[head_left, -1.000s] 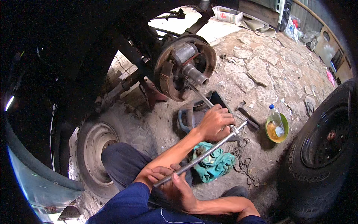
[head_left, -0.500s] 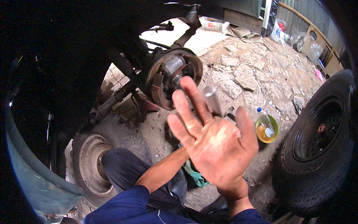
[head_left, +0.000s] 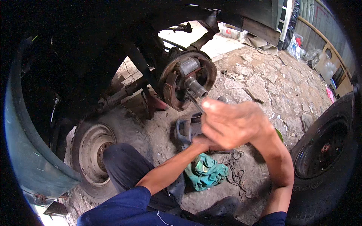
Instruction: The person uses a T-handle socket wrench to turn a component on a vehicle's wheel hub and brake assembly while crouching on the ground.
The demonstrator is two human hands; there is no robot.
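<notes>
A rusty brake assembly (head_left: 171, 86) with a protruding cylindrical spindle (head_left: 196, 87) hangs under the vehicle. A slim steel bar (head_left: 194, 101) runs from just below the spindle down behind my hands. My right hand (head_left: 232, 124) is raised in front, fingers curled, slightly blurred; what it grips is hidden. A metal pipe end (head_left: 222, 99) peeks out behind it. My left hand (head_left: 201, 141) is underneath, closed and mostly covered by my right, where the bar leads. A grey plastic container (head_left: 183, 132) lies beyond them, and a crumpled teal cloth (head_left: 205, 173) lies below on the ground.
A worn wheel (head_left: 90, 154) lies beside my leg at left, near the body panel (head_left: 37, 169). A large tyre (head_left: 320, 188) stands at right, partly hiding a green bowl. A red jack stand (head_left: 154, 107) is under the vehicle. Broken stone paving (head_left: 264, 75) extends behind.
Half a second ago my right hand was spread with its palm showing; it is now curled, back turned upward, over my left. A second ago it held the pipe's near end, low down.
</notes>
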